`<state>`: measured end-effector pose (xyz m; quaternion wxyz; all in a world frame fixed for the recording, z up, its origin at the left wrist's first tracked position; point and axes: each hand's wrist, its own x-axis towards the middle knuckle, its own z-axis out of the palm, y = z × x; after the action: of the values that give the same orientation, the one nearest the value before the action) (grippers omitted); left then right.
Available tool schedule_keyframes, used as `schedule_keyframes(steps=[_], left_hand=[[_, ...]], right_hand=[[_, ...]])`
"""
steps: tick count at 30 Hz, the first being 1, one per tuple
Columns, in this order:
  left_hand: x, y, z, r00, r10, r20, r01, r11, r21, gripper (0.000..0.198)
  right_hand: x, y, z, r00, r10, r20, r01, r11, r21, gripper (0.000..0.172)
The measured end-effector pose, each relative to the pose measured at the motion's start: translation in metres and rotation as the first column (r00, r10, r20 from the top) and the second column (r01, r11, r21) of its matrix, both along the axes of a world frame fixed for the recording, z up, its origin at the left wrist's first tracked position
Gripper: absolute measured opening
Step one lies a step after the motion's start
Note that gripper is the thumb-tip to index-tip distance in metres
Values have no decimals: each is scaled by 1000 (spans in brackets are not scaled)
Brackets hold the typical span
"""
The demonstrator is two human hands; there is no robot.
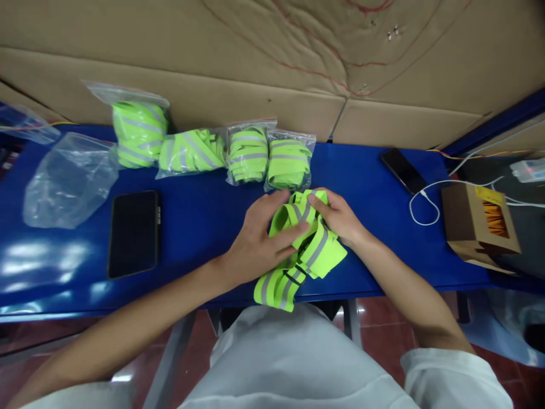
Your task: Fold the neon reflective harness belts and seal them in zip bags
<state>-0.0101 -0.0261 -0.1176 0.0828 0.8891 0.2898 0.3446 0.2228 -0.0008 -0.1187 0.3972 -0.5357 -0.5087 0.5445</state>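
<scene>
A bundle of neon yellow-green strap with grey reflective stripes (pixel 317 253) is held between both hands above the front edge of the blue table. My left hand (pixel 264 238) lies against its left side, thumb and fingers curled around the strap. My right hand (pixel 336 216) pinches the upper right part, thumb on top. Loose folds and a dark buckle hang below, past the table edge. Behind the hands, several clear zip bags with rolled straps stand in a row, among them a left one (pixel 140 133) and a right one (pixel 289 163).
On the blue table (pixel 196 221) lie a black tablet (pixel 134 234) and an empty clear bag (pixel 70 182) at left. A black phone (pixel 403 170), white cable (pixel 438 207) and cardboard box (pixel 481 221) are at right. Cardboard panels rise behind.
</scene>
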Motion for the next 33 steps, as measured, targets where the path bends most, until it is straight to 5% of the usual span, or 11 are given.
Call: schedule_keyframes(steps=[3,5,9,12,16,19,22,24,28,30,33], left_hand=[[-4,8,10,965,-145,-218,179,973,148,47],[-6,12,13,967,-177,-182,202,971,128,32],[-9,12,13,992,-129,9,128,966,-224,29],[-10,12,14,987,-21,157,118,759,-640,31],[-10,20,17,899,262,350,207,450,-869,33],[-9,27,18,818,455,352,275,227,-934,29],[-9,30,17,826,482,291,261,131,-957,30],[-11,30,16,842,456,288,195,241,-951,39],[-22,25,19,903,181,391,71,832,-550,49],[-26,22,21,937,24,349,101,936,-337,50],[-25,16,21,983,-23,183,66,970,-232,43]], right_hand=[[-2,0,-4,995,85,47,-85,996,-12,50],[-1,-3,2,983,92,159,-106,991,80,48],[6,-23,36,964,-67,257,-72,867,493,50],[6,-38,58,911,49,409,-315,722,616,56],[0,-39,53,598,9,802,-669,557,492,61],[3,-28,38,533,-24,846,-693,561,453,49],[10,-19,32,574,-24,818,-654,588,476,35],[13,-17,33,627,-38,778,-610,597,521,30],[10,-21,35,642,-110,759,-622,503,600,24],[7,-24,34,616,-201,761,-649,419,636,25],[3,-28,33,604,-312,734,-672,296,679,31]])
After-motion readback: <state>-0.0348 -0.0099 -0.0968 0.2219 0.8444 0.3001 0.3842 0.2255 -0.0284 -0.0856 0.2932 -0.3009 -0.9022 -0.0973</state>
